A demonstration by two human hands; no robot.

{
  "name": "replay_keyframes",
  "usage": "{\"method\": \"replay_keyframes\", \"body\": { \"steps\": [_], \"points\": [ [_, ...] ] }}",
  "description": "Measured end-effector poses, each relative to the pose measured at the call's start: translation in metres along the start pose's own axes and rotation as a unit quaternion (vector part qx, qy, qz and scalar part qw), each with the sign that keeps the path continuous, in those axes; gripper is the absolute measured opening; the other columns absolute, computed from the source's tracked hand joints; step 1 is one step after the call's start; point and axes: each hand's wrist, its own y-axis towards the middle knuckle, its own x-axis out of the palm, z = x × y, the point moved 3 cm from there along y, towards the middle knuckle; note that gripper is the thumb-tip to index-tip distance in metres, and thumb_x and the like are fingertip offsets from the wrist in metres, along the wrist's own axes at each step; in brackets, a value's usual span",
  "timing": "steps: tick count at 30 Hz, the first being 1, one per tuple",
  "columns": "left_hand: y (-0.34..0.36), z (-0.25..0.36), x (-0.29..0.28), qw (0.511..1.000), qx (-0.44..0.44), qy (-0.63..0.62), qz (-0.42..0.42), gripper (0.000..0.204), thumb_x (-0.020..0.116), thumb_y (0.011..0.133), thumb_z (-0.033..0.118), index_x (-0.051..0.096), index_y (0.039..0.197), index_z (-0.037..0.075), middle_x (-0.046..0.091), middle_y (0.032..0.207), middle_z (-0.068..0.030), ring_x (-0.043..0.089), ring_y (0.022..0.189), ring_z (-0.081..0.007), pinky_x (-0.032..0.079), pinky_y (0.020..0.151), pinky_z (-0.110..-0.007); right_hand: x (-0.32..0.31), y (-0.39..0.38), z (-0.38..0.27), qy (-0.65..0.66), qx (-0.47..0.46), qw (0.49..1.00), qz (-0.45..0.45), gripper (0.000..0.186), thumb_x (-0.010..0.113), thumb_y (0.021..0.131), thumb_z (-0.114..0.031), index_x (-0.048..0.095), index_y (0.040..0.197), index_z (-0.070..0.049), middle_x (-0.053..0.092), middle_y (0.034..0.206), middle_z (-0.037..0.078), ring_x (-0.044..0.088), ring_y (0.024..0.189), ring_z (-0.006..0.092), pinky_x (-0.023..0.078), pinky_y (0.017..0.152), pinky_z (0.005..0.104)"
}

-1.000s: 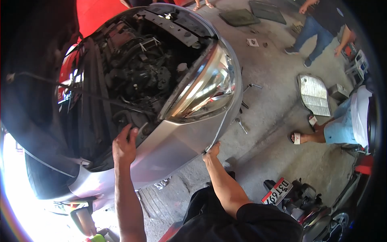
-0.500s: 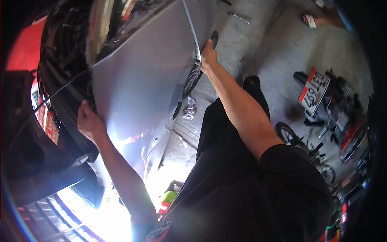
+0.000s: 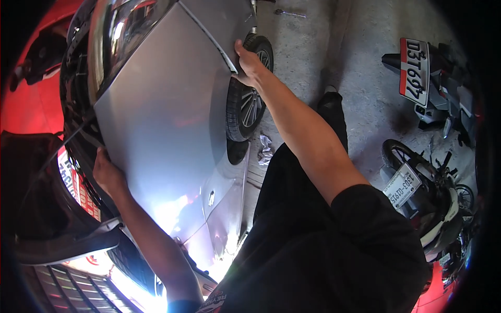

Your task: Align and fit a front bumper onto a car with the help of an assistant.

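The grey car fender (image 3: pixel 156 115) spreads across the left half of the view, between my two hands. My left hand (image 3: pixel 108 175) is at its upper edge beside the dark engine bay, fingers curled in against the edge and fingertips partly hidden. My right hand (image 3: pixel 249 68) grips the fender's corner at the wheel arch, thumb up, where a narrow pale seam (image 3: pixel 209 39) meets the bumper (image 3: pixel 229 18). Just below that hand is the front wheel (image 3: pixel 248 107) with its spoked rim. A clear headlight (image 3: pixel 130 36) borders the fender at the top.
Two parked motorcycles (image 3: pixel 430 203) (image 3: pixel 436 83) stand on the right. Crumpled silvery material (image 3: pixel 265 150) lies on the concrete floor by the wheel, and a wrench-like tool (image 3: pixel 290 13) lies farther off. Dark panels and a red vehicle (image 3: pixel 31 109) fill the left side.
The view has shifted, so the car and my right hand appear farther left and more of the wheel shows. Both hands stay at the fender's edges.
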Motion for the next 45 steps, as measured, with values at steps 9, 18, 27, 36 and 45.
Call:
{"method": "replay_keyframes", "body": {
  "steps": [9,18,27,36,45],
  "points": [
    [0.025,-0.047,-0.013,0.999,0.006,-0.048,-0.019,0.054,0.056,0.109,0.039,0.071,0.130,-0.008,0.077,0.116,-0.0175,0.072,0.099,-0.0264,0.054,0.093,-0.037,-0.004,-0.007,0.010,0.084,0.012,0.977,-0.195,0.053,0.069,0.103,-0.044,0.055,0.138,-0.006,0.065,0.126,0.009,0.060,0.123,0.0267,0.038,0.117,0.0582],
    [0.012,-0.018,0.005,0.989,-0.048,-0.134,-0.033,0.047,0.059,0.110,0.034,0.073,0.125,-0.008,0.077,0.106,-0.0108,0.071,0.090,-0.0172,0.055,0.084,-0.029,-0.012,0.010,0.010,-0.016,0.018,0.984,-0.175,0.062,0.065,0.105,-0.050,0.052,0.146,-0.004,0.064,0.133,0.010,0.060,0.124,0.0235,0.045,0.108,0.0563],
    [0.011,-0.017,0.003,0.992,-0.065,-0.091,-0.055,0.050,0.060,0.108,0.040,0.077,0.118,-0.006,0.077,0.099,-0.0097,0.067,0.089,-0.0161,0.051,0.084,-0.031,0.006,-0.013,0.011,0.098,0.044,0.967,-0.232,0.078,0.077,0.095,-0.049,0.046,0.151,-0.004,0.060,0.142,0.010,0.057,0.133,0.0266,0.043,0.115,0.0499],
    [0.004,-0.001,-0.008,0.997,-0.057,-0.037,-0.021,0.051,0.059,0.107,0.044,0.078,0.107,-0.003,0.076,0.091,-0.0095,0.067,0.086,-0.0189,0.051,0.083,-0.035,0.012,-0.014,0.021,0.083,0.051,0.978,-0.185,0.065,0.082,0.090,-0.049,0.064,0.136,-0.007,0.070,0.130,0.006,0.063,0.125,0.0246,0.047,0.112,0.0449],
    [-0.040,0.033,-0.011,0.924,0.271,0.095,0.254,0.029,0.068,0.099,0.023,0.075,0.120,0.004,0.077,0.107,-0.0092,0.071,0.098,-0.0329,0.051,0.093,-0.043,-0.004,-0.002,0.032,0.014,0.023,0.993,-0.116,0.069,0.081,0.090,-0.054,0.063,0.134,-0.005,0.070,0.128,0.007,0.066,0.119,0.0237,0.051,0.104,0.0424]
  ]
}}
